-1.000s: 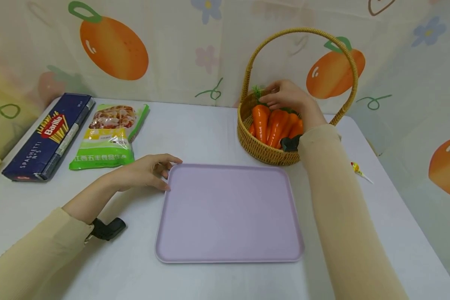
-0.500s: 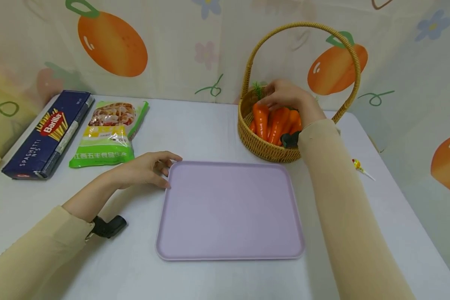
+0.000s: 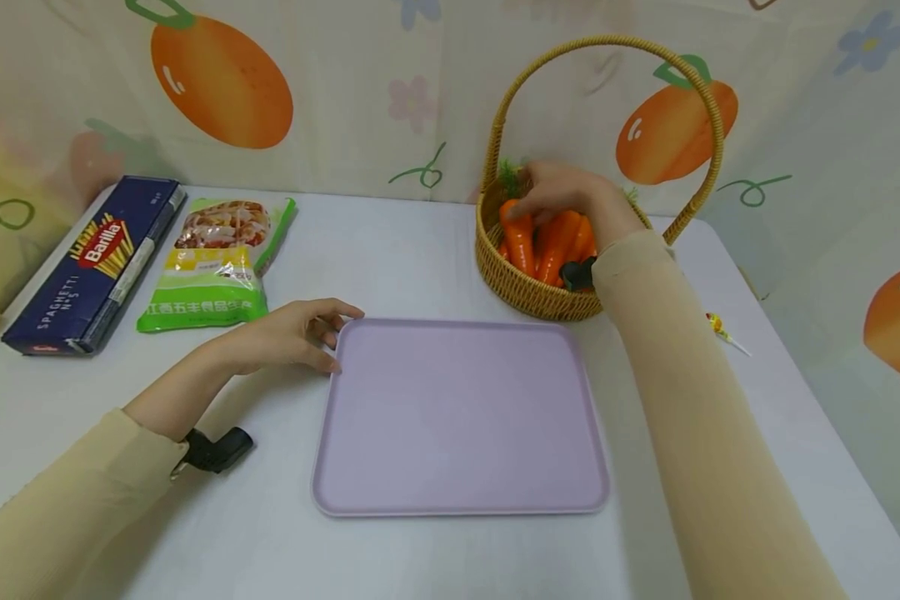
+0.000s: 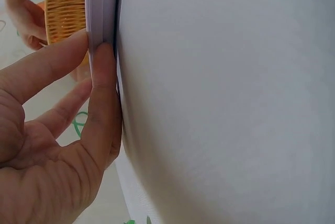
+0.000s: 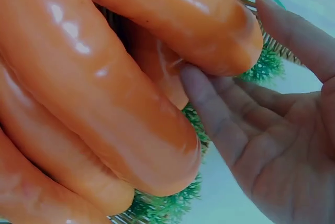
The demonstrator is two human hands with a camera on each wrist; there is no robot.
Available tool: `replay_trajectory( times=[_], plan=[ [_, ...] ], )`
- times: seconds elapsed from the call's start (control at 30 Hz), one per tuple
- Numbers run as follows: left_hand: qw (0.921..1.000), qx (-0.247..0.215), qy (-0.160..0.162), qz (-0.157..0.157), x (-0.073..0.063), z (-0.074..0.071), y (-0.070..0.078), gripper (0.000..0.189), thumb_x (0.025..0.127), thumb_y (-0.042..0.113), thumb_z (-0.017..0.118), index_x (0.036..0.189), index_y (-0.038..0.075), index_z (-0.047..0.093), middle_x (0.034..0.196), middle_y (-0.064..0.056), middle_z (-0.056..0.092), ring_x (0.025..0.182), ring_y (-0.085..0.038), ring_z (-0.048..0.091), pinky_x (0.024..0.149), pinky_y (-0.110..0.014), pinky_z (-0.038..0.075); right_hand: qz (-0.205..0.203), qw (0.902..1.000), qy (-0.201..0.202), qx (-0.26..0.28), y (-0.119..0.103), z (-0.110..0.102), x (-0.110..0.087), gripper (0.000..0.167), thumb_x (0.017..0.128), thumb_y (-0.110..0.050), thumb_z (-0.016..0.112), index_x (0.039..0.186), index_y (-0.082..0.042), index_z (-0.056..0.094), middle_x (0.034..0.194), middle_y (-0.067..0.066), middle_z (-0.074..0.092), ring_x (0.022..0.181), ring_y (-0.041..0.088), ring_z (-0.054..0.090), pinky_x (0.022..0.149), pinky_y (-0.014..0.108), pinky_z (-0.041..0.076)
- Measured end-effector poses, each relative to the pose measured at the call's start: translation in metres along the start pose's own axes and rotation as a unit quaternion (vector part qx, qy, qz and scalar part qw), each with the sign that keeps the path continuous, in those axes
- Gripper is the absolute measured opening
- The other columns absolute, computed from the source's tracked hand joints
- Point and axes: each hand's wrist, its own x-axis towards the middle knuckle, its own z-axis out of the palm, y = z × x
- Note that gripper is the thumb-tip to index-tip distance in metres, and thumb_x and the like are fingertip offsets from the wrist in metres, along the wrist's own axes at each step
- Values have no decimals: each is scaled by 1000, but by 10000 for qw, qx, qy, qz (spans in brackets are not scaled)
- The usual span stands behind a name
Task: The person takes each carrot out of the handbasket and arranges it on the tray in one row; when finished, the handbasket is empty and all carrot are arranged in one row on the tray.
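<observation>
A lilac tray (image 3: 465,417) lies on the white table. At its far left corner my left hand (image 3: 300,337) holds the edge; the left wrist view shows the fingertips (image 4: 104,56) on the tray's rim (image 4: 102,9). My right hand (image 3: 566,192) reaches into a wicker basket (image 3: 543,304) at the back right. There it grips the thick end of an orange carrot (image 3: 520,237), thumb on one side and fingers round the other. Up close, that carrot (image 5: 209,20) lies over several more carrots (image 5: 120,114) with green leafy tops.
A blue spaghetti box (image 3: 93,267) and a green food packet (image 3: 210,267) lie at the back left. The basket's tall handle (image 3: 603,40) arches over the right hand. A lollipop (image 3: 726,333) lies right of the right sleeve. A printed curtain (image 3: 345,92) hangs behind the table.
My right hand has come down and left onto the carrot's end, its thumb now on it. The left hand stays at the tray's corner. The head view has shifted slightly.
</observation>
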Motion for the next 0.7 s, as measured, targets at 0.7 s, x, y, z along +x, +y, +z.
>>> replay_trajectory(
  times=[0.7],
  plan=[
    [10000, 0, 25, -91, 0, 2, -4, 68, 80, 8, 77, 141, 6, 48, 120, -16, 53, 101, -21, 53, 80, -24, 48, 240, 9935, -813, 763, 5, 11, 2, 84, 95, -24, 62, 156, 3, 10, 158, 17, 30, 130, 28, 54, 108, 37, 47]
  ],
)
